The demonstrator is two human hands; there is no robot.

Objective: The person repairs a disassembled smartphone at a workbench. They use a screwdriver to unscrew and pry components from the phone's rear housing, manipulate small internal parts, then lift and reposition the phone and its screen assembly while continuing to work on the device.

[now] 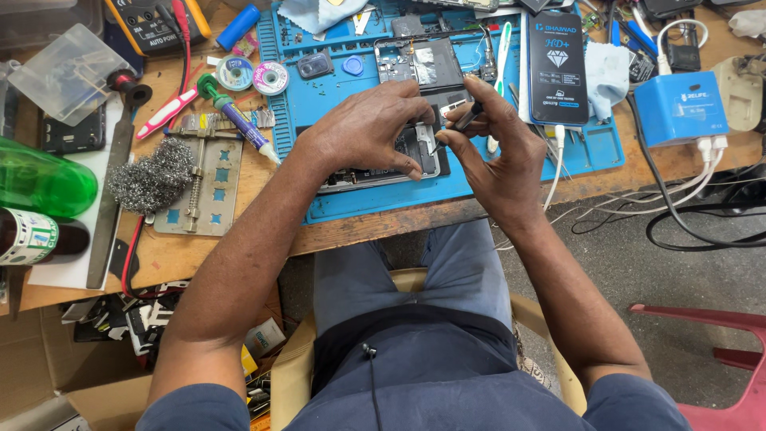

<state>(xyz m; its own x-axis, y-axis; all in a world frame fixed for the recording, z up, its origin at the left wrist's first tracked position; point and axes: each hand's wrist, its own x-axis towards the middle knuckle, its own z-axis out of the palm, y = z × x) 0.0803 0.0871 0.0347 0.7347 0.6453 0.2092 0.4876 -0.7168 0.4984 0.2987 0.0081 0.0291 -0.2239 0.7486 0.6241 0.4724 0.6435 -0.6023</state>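
An opened phone [415,152] lies on a blue repair mat [375,199] at the table's front edge. My left hand [367,132] rests palm-down on it, fingers spread over its body and pressing it to the mat. My right hand [495,148] pinches a thin dark tool [467,118] between thumb and fingers, its tip down at the phone's right edge. A second opened phone back [419,62] lies just beyond my fingers. Most of the lower phone is hidden under my left hand.
A black phone-part box [557,68] and blue cloth [608,76] lie right of my hands. A blue charger box [678,108] trails white cables. Left are a steel wool ball [153,177], metal jig [203,179], syringe [239,124], solder spools [270,77], green bottle [44,183], multimeter [152,20].
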